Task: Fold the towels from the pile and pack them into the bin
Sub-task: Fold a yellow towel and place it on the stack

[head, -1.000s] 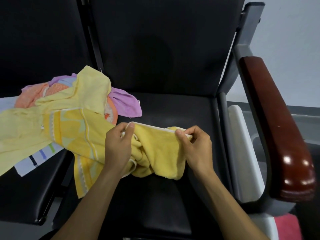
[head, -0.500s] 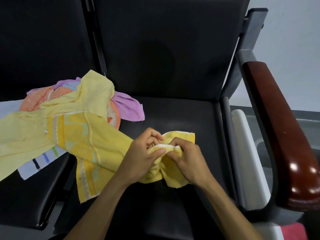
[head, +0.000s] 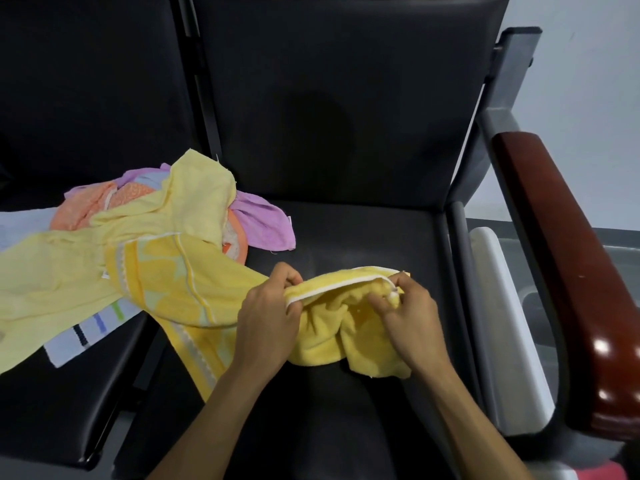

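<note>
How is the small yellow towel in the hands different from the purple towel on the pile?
1. The small yellow towel is gripped by the left hand and right hand; no hand touches the purple towel.
2. The small yellow towel has a white edge; no such trim shows on the purple towel.
3. The small yellow towel is bunched mid-seat; the purple towel pokes from the pile.

Both look unfolded.

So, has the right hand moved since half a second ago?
Yes. The right hand has drawn away from the left hand, shifting right toward the wooden armrest and stretching the yellow towel's white-trimmed edge.
</note>
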The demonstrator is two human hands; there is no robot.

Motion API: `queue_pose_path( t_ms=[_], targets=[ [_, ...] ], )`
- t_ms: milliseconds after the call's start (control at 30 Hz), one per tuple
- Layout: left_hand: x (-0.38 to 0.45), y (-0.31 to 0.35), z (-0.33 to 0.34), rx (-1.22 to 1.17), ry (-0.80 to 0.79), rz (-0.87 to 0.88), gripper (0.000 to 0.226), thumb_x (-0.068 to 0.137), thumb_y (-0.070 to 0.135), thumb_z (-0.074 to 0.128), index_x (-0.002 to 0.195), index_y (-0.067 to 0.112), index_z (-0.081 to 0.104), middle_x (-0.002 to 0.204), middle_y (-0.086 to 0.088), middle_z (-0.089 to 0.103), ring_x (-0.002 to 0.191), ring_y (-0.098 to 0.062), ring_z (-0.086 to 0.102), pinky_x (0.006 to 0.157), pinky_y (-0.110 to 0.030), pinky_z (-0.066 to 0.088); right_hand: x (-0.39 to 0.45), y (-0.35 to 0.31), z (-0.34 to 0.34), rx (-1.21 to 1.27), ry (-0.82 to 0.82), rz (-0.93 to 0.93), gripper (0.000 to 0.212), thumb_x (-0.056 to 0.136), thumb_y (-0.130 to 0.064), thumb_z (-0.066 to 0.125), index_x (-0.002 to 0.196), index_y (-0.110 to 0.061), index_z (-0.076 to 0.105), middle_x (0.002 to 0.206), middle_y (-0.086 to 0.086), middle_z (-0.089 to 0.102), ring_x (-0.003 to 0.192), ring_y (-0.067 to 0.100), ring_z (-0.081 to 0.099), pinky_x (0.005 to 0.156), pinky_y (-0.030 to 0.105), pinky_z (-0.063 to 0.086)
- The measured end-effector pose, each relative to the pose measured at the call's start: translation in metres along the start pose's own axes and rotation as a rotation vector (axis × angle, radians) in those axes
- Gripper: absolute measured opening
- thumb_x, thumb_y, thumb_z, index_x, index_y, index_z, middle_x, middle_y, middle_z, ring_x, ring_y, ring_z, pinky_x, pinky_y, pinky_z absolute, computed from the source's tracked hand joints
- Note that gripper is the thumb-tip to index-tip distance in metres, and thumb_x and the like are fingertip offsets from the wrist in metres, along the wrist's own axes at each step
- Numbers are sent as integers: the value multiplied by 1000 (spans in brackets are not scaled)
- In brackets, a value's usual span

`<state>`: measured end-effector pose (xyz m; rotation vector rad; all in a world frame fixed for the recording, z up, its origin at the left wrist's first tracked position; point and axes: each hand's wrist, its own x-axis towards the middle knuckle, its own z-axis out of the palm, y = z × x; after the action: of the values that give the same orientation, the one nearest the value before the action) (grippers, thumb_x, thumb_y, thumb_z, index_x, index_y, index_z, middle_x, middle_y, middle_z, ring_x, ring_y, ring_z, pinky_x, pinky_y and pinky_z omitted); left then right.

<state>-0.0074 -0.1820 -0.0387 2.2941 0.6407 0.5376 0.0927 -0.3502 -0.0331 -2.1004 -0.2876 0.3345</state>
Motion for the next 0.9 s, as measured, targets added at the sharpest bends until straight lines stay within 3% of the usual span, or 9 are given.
queue_pose_path(
  t_ms=[100,200,267,333,467,667,767,833,900],
  targets=[
    [0,0,-1,-9,-36,17,32,84,-7,58,89,25,53,75,8,60,70,-10,58,60,-36,49,-5,-2,8,-35,-157,-106,56,83,-23,80,129,-37,53,95,-15,65,89,1,61,73,13,47],
    [-3,3,2,-52,-131,44,36,83,-4,62,92,29,52,76,11,62,71,-8,60,61,-30,49,-9,-3,15,15,-303,-201,78,81,-24,82,144,-46,41,102,-11,66,96,3,61,82,11,47],
    [-5,5,3,-83,-180,58,38,84,0,66,92,34,49,73,13,62,69,-8,60,59,-24,46,-9,-1,19,-32,-326,-246,53,85,-26,78,131,-42,56,101,-15,69,96,2,62,82,16,49],
    [-6,5,5,-95,-202,56,39,84,2,68,91,35,49,73,14,61,69,-7,60,58,-23,46,-9,0,21,-76,-266,-279,12,92,-24,70,102,-31,70,87,-15,70,85,4,64,73,19,48],
    [-4,1,4,-24,-121,30,33,82,5,69,89,31,51,77,15,60,73,-8,59,63,-36,52,-7,1,17,-62,-67,-250,31,96,-12,57,69,-26,59,61,-9,56,63,11,54,58,21,40],
    [0,-7,-2,106,64,98,25,81,-1,60,96,19,67,100,9,60,95,-16,55,80,-36,50,-1,3,8,9,148,-97,35,97,-13,56,63,-17,50,56,1,48,53,13,41,51,18,37],
    [2,-9,-2,127,118,118,22,85,-4,64,93,14,73,101,5,55,95,-16,52,77,-33,48,0,3,4,58,200,-60,22,98,-17,58,77,-16,64,69,5,66,66,16,59,58,17,42],
    [3,-10,-1,62,53,154,19,86,-2,64,92,15,71,92,8,58,86,-15,56,72,-37,51,0,1,4,39,122,-61,7,95,-23,65,100,-25,68,82,-6,70,81,7,64,64,11,44],
    [1,-8,2,11,-53,181,15,87,7,61,89,20,70,84,11,61,79,-13,59,68,-41,51,-3,0,8,8,-81,-120,47,87,-25,76,127,-39,57,93,-16,66,92,-9,60,72,4,43]
  ],
)
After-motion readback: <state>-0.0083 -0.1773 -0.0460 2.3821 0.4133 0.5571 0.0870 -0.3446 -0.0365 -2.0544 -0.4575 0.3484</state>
